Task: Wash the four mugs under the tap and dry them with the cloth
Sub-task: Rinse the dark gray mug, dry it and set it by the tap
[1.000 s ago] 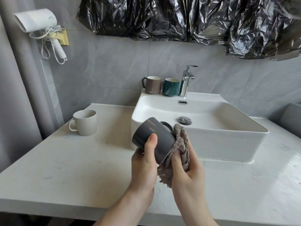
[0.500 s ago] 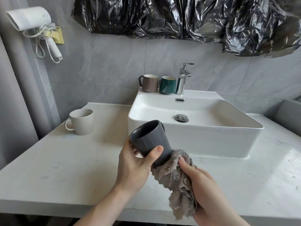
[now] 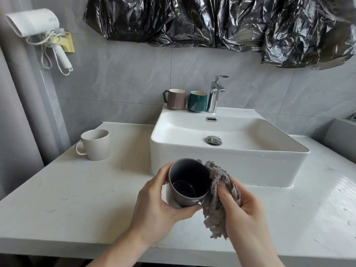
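Near the desk [image 3: 77,199] front, the left hand [image 3: 154,205] grips the grey mug [image 3: 185,189] while the right hand [image 3: 244,211] pinches the cloth [image 3: 215,205] against its right side.

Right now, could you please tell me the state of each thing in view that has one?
Grey mug: held tilted in left hand.
Cloth: bunched in right hand, against the grey mug.
Cream mug: upright on counter.
Brown mug, green mug: upright on the sink's back ledge.
Tap: no water visible.
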